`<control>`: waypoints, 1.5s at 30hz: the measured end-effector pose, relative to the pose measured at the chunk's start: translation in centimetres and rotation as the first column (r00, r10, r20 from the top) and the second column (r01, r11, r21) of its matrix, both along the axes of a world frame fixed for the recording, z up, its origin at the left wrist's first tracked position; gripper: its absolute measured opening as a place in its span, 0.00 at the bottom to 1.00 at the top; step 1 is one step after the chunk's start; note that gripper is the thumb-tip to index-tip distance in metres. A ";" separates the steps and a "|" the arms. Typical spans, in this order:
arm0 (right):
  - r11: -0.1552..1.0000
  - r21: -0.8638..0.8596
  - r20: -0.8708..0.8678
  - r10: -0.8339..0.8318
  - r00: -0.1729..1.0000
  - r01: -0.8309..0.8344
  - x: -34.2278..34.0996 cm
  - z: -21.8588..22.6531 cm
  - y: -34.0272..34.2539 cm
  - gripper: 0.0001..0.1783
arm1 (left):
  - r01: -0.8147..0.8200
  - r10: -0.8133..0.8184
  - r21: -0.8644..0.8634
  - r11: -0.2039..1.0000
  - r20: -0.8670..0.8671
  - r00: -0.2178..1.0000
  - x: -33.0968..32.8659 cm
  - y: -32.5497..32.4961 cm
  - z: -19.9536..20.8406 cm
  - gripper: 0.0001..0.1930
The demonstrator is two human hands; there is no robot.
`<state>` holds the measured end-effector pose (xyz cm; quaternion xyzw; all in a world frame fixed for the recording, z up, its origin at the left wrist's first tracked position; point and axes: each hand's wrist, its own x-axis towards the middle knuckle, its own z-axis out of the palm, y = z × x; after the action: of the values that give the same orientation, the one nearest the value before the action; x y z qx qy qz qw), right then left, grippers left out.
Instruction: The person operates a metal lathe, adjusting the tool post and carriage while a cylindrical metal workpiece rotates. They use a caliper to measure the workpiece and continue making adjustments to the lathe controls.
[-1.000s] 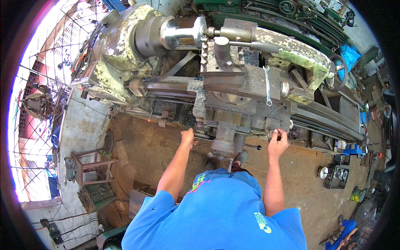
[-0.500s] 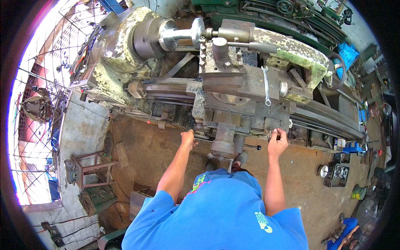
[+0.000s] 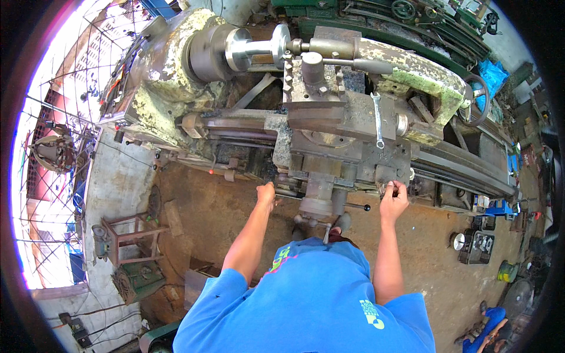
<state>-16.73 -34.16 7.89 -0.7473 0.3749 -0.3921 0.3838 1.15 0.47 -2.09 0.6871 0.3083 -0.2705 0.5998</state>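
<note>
Left hand [image 3: 266, 193] curled left of the crank [image 3: 315, 207], right hand [image 3: 394, 199] curled right of it, both grips unclear, wrench [image 3: 378, 121] lay beyond.

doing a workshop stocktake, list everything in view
lathe: 1, grey and cream, centre
chuck: 1, dark grey, upper left
flanged workpiece: 1, silver, beside chuck
tool post: 1, grey, upper centre
combination wrench: 1, silver, right of centre
machine tool: 1, green, top right
plastic bundle: 1, blue, upper right
stand: 1, brown, left
crate: at least 1, black, right
person nearby: 1, blue-clad, lower right
edge clutter: uncountable, mixed, sides
shirt: 1, blue, bottom
left fingers: 1 set, bare, lathe front
right fingers: 1 set, bare, further right
</note>
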 end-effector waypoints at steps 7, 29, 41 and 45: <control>0.999 -0.043 0.008 0.001 1.000 -0.001 0.1 -0.7 -0.4 0.07 | -0.008 0.008 0.016 1.000 0.002 1.000 0.0 0.2 -0.1 0.15; 0.940 0.028 -0.144 0.339 0.930 -0.339 0.5 1.7 -1.4 0.06 | -0.114 0.116 0.084 0.990 -0.017 0.993 -0.4 -0.6 1.2 0.23; 0.946 0.069 -0.170 0.324 0.931 -0.317 0.4 2.0 -1.1 0.07 | -0.088 0.087 0.109 0.990 0.017 0.996 -0.3 -0.6 0.8 0.20; 0.959 0.037 -0.163 0.284 0.945 -0.281 0.4 1.6 -0.9 0.07 | -0.101 0.101 0.081 0.992 0.006 0.995 -0.3 -0.2 0.0 0.21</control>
<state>-16.37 -35.07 9.48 -0.8209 0.2975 -0.2665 0.4081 0.86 0.27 -2.11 0.6948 0.3527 -0.2263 0.5845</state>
